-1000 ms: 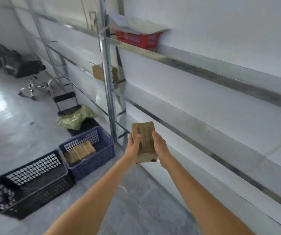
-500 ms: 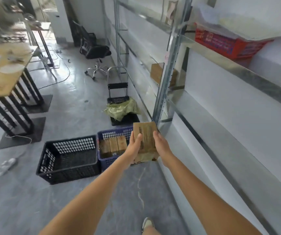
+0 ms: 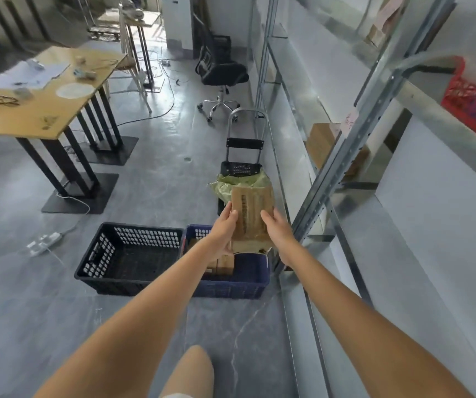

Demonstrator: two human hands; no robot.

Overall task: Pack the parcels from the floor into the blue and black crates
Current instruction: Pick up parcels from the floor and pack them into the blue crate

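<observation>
I hold a brown paper parcel (image 3: pixel 252 216) out in front of me, above the blue crate (image 3: pixel 248 285). My left hand (image 3: pixel 223 229) grips its left edge and my right hand (image 3: pixel 277 231) grips its right edge. The blue crate stands on the floor against the metal rack and has a few brown parcels (image 3: pixel 222 264) in it, partly hidden by my left arm. The black crate (image 3: pixel 129 255) stands touching the blue one on its left, and I see nothing inside it.
A metal rack (image 3: pixel 343 156) runs along the right wall, with a red basket (image 3: pixel 475 101) and a cardboard box (image 3: pixel 324 145) on its shelves. A hand trolley (image 3: pixel 244 156) with a green bag stands beyond the crates. A wooden table (image 3: pixel 38 101), office chair (image 3: pixel 221 76) and power strip (image 3: pixel 42 239) stand left.
My view has swung left and down from the rack to the crates. Both hands have carried the parcel to a spot over the blue crate, which now lies closer.
</observation>
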